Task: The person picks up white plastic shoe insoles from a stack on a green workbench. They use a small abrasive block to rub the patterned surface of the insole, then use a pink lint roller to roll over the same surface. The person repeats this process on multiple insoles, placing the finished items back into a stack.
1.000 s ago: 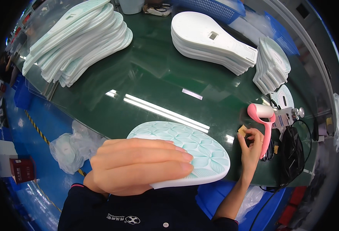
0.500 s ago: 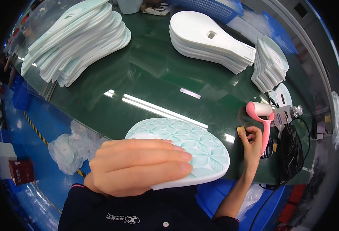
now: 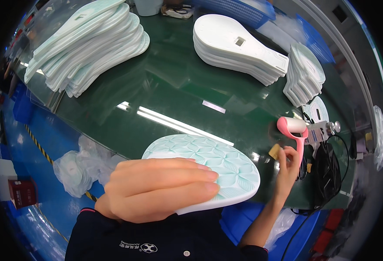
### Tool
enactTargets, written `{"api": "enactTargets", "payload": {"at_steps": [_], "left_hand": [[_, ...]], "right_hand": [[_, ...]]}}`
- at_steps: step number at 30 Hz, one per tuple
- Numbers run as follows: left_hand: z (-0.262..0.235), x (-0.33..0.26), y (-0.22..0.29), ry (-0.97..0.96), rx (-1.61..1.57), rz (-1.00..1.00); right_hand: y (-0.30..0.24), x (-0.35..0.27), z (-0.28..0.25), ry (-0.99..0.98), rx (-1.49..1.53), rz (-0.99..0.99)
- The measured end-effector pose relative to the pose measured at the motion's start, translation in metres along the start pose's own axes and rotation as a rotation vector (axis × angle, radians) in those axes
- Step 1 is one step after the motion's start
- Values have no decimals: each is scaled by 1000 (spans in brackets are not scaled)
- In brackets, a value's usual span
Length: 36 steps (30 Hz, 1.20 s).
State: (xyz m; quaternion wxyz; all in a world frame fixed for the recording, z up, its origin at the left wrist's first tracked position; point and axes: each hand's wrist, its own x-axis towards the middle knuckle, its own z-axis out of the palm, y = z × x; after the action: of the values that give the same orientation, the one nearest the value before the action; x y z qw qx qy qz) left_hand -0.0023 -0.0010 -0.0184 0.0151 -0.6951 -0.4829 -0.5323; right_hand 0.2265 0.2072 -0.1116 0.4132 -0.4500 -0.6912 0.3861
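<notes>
My left hand (image 3: 161, 185) grips a white plastic panel (image 3: 237, 176) with a rounded end, tilted in front of my chest. Pale green petal-like relief covers its upper face, and my fingers lie across it. The thumb is hidden underneath. Over the table's right side, my right hand (image 3: 289, 167) pinches a small tan, sponge-like piece (image 3: 274, 151) at its fingertips. Just beyond that hand lies a pink-handled lint roller (image 3: 296, 126) with a white roll.
Stacks of similar panels stand at the back left (image 3: 89, 48) and the back centre (image 3: 226, 37), with a smaller stack (image 3: 304, 71) at right. A clear bottle with a metal top (image 3: 319, 132) and a black bag (image 3: 328, 172) lie on the green table (image 3: 169, 93). Blue baskets (image 3: 239, 11) line the back.
My right hand has shifted slightly right with the tan piece, which has turned a little. The panel in my left hand has barely moved.
</notes>
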Motion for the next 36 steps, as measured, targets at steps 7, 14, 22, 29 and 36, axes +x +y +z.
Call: {"api": "enactTargets", "payload": {"at_steps": [7, 14, 22, 29, 36], "left_hand": [[13, 5, 3, 45, 103, 7], [28, 3, 3, 151, 110, 4], [31, 3, 3, 137, 99, 45], [34, 0, 1, 163, 78, 12], [21, -5, 1, 35, -95, -29]], "right_hand": [[-130, -69, 32, -156, 746, -224], [-144, -71, 61, -359, 883, -434], [-144, -72, 72, -139, 739, -596], [-144, -70, 73, -132, 770, -563], [-132, -70, 60, -152, 720, -468]]}}
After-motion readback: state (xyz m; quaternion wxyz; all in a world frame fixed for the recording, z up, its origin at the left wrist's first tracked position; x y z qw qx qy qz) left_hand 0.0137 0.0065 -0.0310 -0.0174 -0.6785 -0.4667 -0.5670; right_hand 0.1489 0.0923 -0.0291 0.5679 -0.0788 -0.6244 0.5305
